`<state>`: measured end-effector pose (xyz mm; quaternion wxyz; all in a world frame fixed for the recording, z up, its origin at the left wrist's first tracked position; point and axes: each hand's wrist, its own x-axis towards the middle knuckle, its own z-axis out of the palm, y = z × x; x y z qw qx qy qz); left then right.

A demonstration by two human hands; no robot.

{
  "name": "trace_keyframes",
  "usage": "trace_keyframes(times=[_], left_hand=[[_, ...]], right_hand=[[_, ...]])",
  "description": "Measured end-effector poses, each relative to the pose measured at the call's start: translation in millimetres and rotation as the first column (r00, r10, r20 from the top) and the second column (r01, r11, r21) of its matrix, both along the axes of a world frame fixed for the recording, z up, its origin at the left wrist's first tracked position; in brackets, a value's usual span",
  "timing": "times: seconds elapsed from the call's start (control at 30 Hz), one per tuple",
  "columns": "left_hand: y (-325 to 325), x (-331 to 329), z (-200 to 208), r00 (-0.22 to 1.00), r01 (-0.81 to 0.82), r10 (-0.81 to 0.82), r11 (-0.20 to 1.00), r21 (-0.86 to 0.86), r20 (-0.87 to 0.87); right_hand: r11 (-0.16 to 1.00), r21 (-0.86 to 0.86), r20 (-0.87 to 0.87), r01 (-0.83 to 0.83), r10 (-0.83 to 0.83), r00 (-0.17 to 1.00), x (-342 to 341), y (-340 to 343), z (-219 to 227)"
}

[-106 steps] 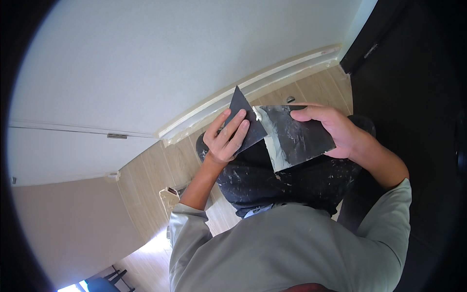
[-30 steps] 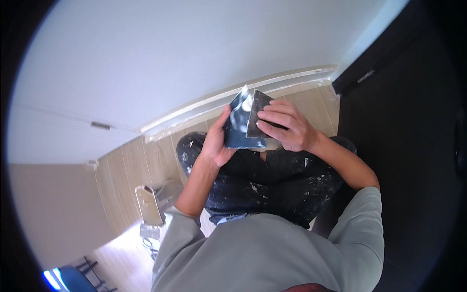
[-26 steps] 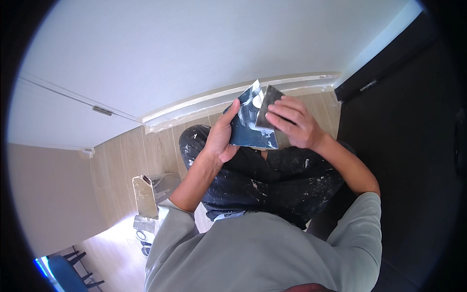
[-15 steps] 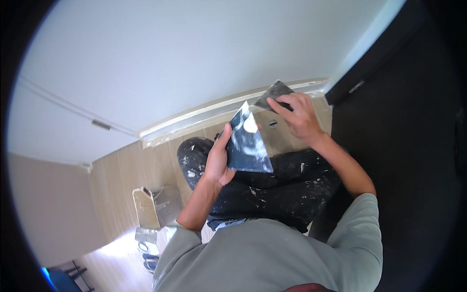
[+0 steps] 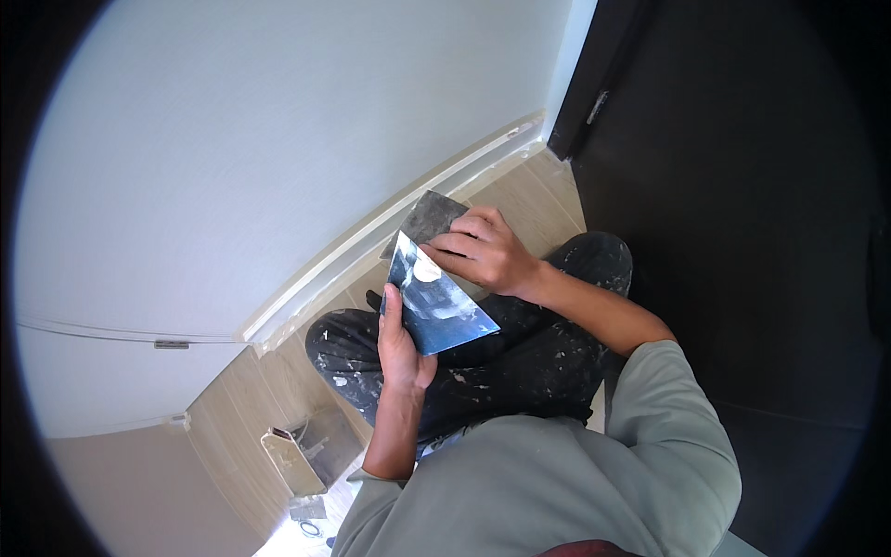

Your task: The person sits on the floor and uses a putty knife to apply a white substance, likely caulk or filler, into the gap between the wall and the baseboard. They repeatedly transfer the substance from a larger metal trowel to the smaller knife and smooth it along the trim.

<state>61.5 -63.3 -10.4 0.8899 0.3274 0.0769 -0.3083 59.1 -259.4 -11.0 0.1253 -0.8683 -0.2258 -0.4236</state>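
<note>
A: While the pale wall [image 5: 278,148] hogs most of the view, there's also a dark door [image 5: 724,213] on the right, wood-look floor [image 5: 274,390] and a baseboard [image 5: 362,243] along the wall's foot. What's in the middle?

B: Paint-spattered dark trousers [image 5: 566,357], then a grimy boxy container [image 5: 292,461] on the floor, lower left. Left hand [image 5: 399,351] is gripping a bluish scraper [image 5: 450,323] by its near side, thumb on top, over the lap. Right hand [image 5: 490,252] is pinching a grey scraper [image 5: 433,216] just past it, by the baseboard. Can't tell if the blades touch.

A: Anything sketchy?

B: Kinda. That round dab of white paste [image 5: 427,270] sits near the bluish scraper's far corner. Tilt it much more and imo the dab could slide off onto the trousers or floor. Right-hand fingers are also right by that edge, so a sloppy swipe could smear paste or nick a knuckle.
</note>
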Motion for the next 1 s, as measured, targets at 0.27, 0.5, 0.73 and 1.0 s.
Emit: trace_keyframes(times=[0.27, 0.5, 0.73, 1.0], left_hand=[[-4, 5, -11, 1.000, 0.025, -0.025, 1.000, 0.013, -0.006], [3, 11, 0, 0.998, -0.063, 0.063, 0.998, -0.027, 0.000], [-17, 21, -7, 0.909, -0.407, 0.394, 0.910, -0.084, -0.137], [-35, 21, 14, 0.904, -0.425, 0.424, 0.905, -0.021, -0.048]], right_hand=[[0.997, 0.070, -0.086, 0.013, -0.006, 0.996, -5, -4, -4], [0.881, 0.454, -0.323, 0.136, 0.021, 0.946, -5, -8, -8], [0.269, 0.962, -0.068, 0.051, 0.051, 0.996, -19, 34, 2], [0.647, 0.762, -0.081, 0.025, 0.057, 0.995, -25, 58, 6]])
